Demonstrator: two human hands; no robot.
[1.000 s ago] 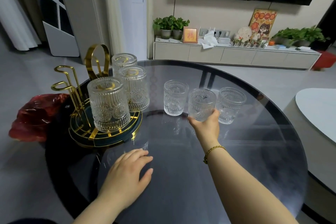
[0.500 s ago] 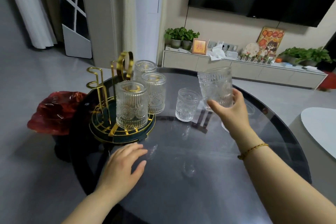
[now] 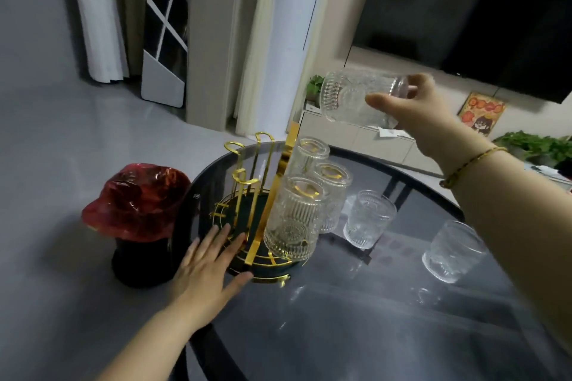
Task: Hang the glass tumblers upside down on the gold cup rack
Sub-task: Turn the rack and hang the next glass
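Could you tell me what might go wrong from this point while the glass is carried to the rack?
The ribbed glass tumbler is gripped only near its base by the right hand, lying sideways in mid-air; it could slip. Lowering it, it may knock the three inverted tumblers already hung on the gold wire cup rack. The left hand rests open against the rack's base.

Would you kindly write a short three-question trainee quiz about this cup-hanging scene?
1. How many tumblers hang upside down on the gold rack?
2. True or false: the right hand holds a tumbler tipped on its side.
3. The left hand rests on: A) the rack's base, B) the red cover, C) an upright glass.

Key: 1. three; 2. true; 3. A
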